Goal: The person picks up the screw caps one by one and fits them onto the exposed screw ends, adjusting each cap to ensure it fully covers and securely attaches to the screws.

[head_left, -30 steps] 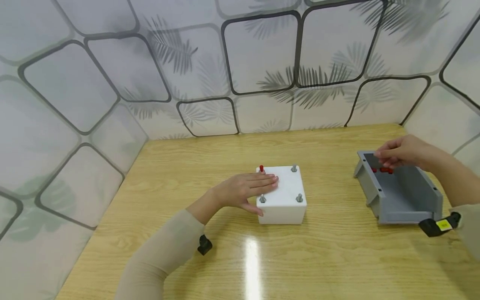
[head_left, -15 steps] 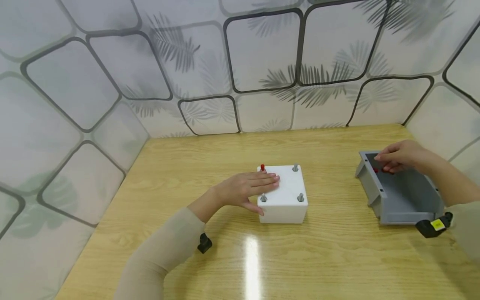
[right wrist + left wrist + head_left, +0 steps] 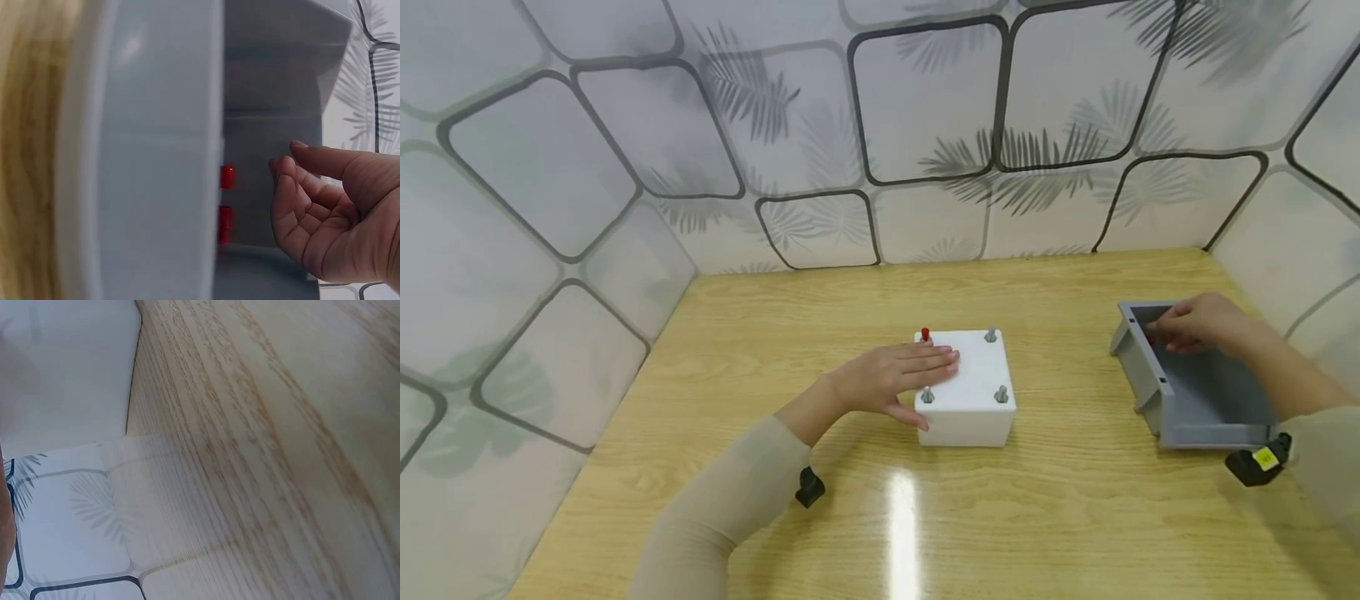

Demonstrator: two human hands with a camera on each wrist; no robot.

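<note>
Pale wall panels [image 3: 932,108], printed with dark rounded outlines and grey palm fronds, stand behind a glossy table [image 3: 1037,517] with yellow wood grain and a bright streak of reflected light. Near the middle we see a smooth, white, squared block [image 3: 983,367] with soft edges; silver threaded bolts [image 3: 1002,395] rise from three top corners, and a small red cap [image 3: 926,334] stands upright at the far left one. Our left grip [image 3: 895,379] lies flat across the block's left side, fingers straight on its top and thumb down by the front edge. Well to the right sits a grey bin [image 3: 1213,435], its walls smooth and plastic-looking. Our right grip [image 3: 1204,323] reaches into its far end, fingers loosely curled, thumb apart from the fingertips, with nothing visibly held. From the right wrist, we see short, shiny red pieces [image 3: 227,177] inside the bin, near those fingertips but apart from them.
</note>
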